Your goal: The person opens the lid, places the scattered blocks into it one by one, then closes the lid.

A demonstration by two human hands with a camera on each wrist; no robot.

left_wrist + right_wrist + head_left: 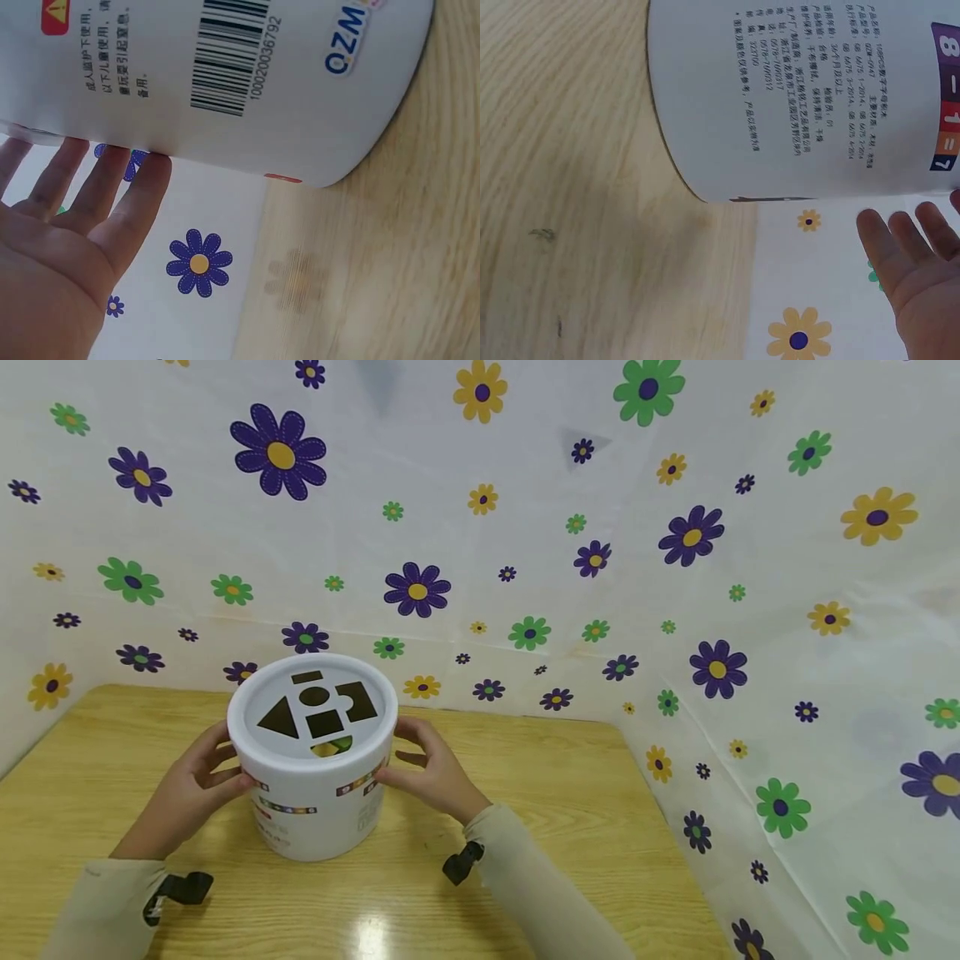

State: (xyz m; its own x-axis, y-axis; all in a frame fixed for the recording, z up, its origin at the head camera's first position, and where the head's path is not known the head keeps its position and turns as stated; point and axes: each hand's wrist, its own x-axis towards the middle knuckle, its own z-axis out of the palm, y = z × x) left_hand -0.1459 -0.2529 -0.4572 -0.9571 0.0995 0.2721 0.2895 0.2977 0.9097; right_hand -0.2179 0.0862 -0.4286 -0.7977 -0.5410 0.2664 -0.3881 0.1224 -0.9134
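Observation:
A white round bucket (318, 827) with printed number strips stands on the wooden table. Its white lid (258, 693) has several cut-out holes: a triangle, a circle, rectangles and other shapes. Yellow and green pieces (342, 744) show through the front hole. My left hand (198, 777) holds the bucket's left side, thumb toward the front and fingers toward the back. On the opposite side, my right hand (431, 768) holds it the same way. In the left wrist view, fingertips meet the wall beside a barcode (231, 52).
A wooden table (525, 860) spreads out around the bucket. White cloth (525, 468) with purple, green and yellow flowers hangs behind it and along the right. Black straps (183, 888) circle both wrists over light sleeves.

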